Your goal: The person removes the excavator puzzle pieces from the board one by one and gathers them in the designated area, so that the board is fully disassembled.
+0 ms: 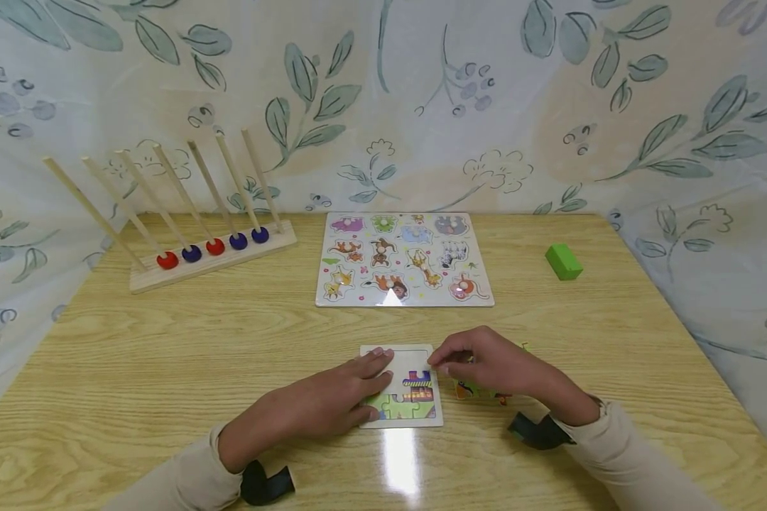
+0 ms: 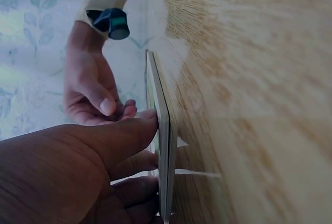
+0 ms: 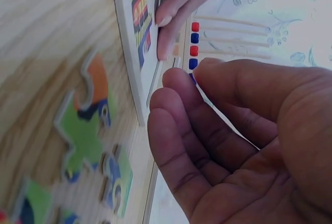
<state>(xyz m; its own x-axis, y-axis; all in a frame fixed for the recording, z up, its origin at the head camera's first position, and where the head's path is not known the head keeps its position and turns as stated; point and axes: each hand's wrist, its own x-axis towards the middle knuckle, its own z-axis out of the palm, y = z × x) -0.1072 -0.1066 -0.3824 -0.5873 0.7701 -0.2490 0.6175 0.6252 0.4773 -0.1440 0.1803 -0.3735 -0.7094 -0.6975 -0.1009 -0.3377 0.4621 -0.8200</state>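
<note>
A small square jigsaw board (image 1: 404,359) lies on the table, with colourful pieces fitted along its bottom and right. My left hand (image 1: 332,397) rests on the board's left side, fingers spread and fairly straight; in the left wrist view, its thumb touches the board's edge (image 2: 165,146). Just beyond the right edge, my right hand (image 1: 492,360) hovers with loosely bent fingers. Nothing shows between its thumb and fingertips (image 3: 179,86) in the right wrist view. Loose jigsaw pieces (image 3: 85,136) lie beside the board, partly hidden under the right hand in the head view.
An animal peg puzzle (image 1: 396,245) lies behind the board. At the back left stands a wooden rack (image 1: 217,262) with upright rods and red and blue beads. A green block (image 1: 564,261) sits at the back right, and a floral cloth (image 1: 383,106) hangs behind the table.
</note>
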